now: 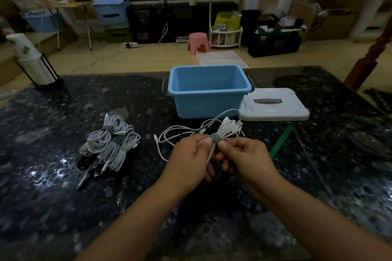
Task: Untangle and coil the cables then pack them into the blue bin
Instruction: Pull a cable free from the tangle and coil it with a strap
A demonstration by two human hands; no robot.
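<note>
2 bare hands meet above a dark, glossy surface (53, 176) speckled with pale pebble-like spots. The left hand (191, 159) and right hand (244, 154) each pinch a coiled white cable (230, 128) at its middle, where a grey-green strap (216, 138) wraps the bundle. The thumbs press on either side of the strap.

Loose white cable (169, 133) trails from the bundle in loops across the surface, just beyond the hands.

To the left lies a pile of coiled cables (110, 144), mostly white with grey and green straps, resting on something black.

Directly behind the hands stands the blue bin (209, 91), open and with nothing visible inside. Its white lid (273, 104), with a grey handle, lies flat just to the right of the bin. A bright green strip (281, 142) lies on the surface near the right hand.

At the far left edge of the surface, a stack of paper cups (29, 59) sits tilted in a black wire holder.

Beyond the surface is a dim, cluttered room with a pale wooden floor. A small pink stool (198, 43) stands on the floor, beside a white shelf trolley (226, 27). Blue storage boxes (110, 12), cardboard boxes and a black crate line the back wall.
</note>
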